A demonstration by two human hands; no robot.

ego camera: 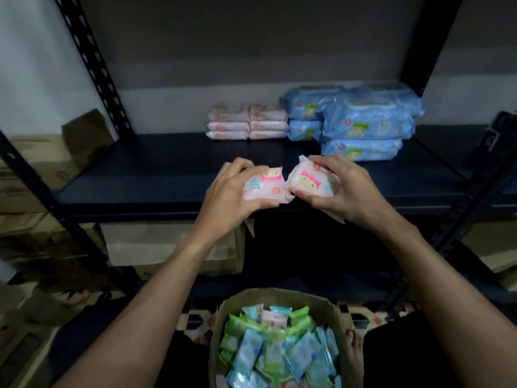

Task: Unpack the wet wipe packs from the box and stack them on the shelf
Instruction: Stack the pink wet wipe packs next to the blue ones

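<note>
Packs crosswise, faces up, in hands.

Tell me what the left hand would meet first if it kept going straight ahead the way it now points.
Probably the small pink packs stacked at the back of the shelf. The left hand, holding a pink pack, points forward and slightly right over bare shelf. Depth is hard to judge from this single view.

The dark shelf board carries two side-by-side stacks of small pink wipe packs at the back, and just to their right taller piles of large blue wipe packs, the front pile nearest the edge; the board's left part lies bare
</note>
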